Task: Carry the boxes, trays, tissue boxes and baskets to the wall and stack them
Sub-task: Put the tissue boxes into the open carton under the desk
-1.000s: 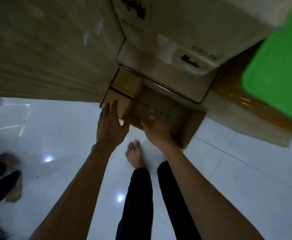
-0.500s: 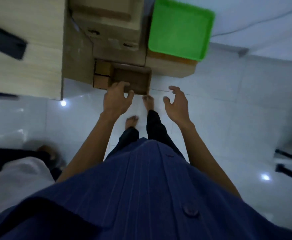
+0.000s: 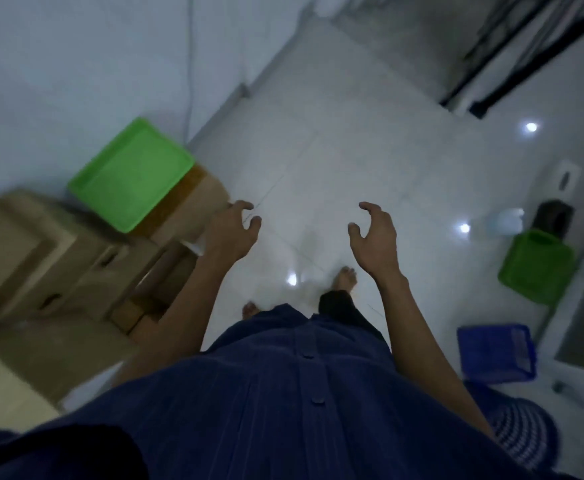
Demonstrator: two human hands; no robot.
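One green tray (image 3: 131, 174) over by the wall. Baskets, I count two: a green basket (image 3: 536, 268) and a blue basket (image 3: 495, 355). In the pile, cardboard boxes (image 3: 23, 244), at least four, too blurred for an exact count. Two hands: left hand (image 3: 229, 233), right hand (image 3: 375, 237). Two bare feet (image 3: 346, 280).

Glossy white tiled floor (image 3: 370, 161), cardboard boxes (image 3: 41, 265) by the wall, green basket (image 3: 536, 268), blue basket (image 3: 495, 351) nearby

To our left a tray (image 3: 131, 174) lies on a box (image 3: 183, 218) against the wall (image 3: 75, 64), with more stacked boxes (image 3: 41, 258) further left. To our right, one basket (image 3: 536, 268) sits on the floor (image 3: 352, 150) beyond a nearer basket (image 3: 495, 355), both well apart from the boxes.
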